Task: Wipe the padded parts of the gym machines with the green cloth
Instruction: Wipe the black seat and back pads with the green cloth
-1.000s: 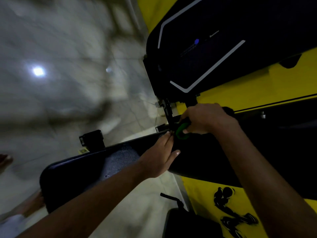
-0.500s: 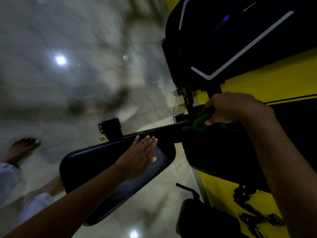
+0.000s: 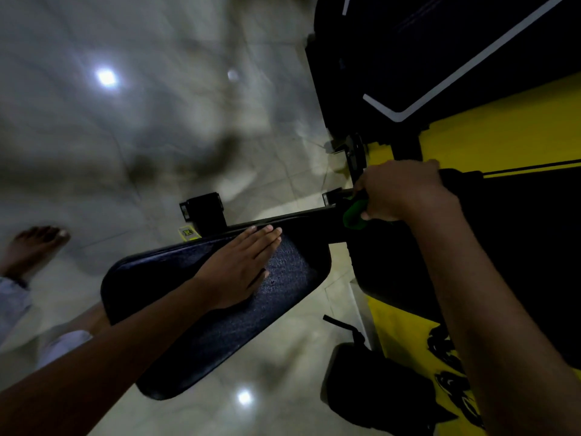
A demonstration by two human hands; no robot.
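Green cloth; black speckled pad; yellow wall.

A person is working with both forearms bare, the left hand and right hand ungloved, wearing pale trousers, one foot bare.

Green cloth bunched, mostly hidden in fist, right of centre. Black pad (textured, oblong) tilted, centre, just left.
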